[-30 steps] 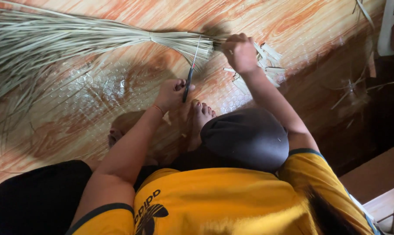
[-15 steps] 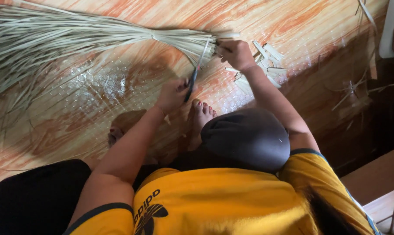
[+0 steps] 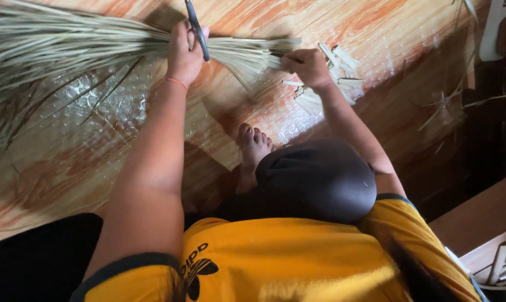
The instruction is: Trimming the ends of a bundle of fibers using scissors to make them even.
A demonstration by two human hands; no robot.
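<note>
She sits on the floor [image 3: 68, 168] with the bundle of dried stalks [image 3: 68, 42] fanned out to her left. Her left hand [image 3: 184, 53] is closed round a dark-handled knife [image 3: 197, 28], held over the bundle; her right hand [image 3: 306, 66] pinches the bundle's narrow end, beside some cut scraps [image 3: 337, 84]. I'd say a firm right grip and blade angled away from the fingers and her foot [image 3: 253, 148] would serve best.
</note>
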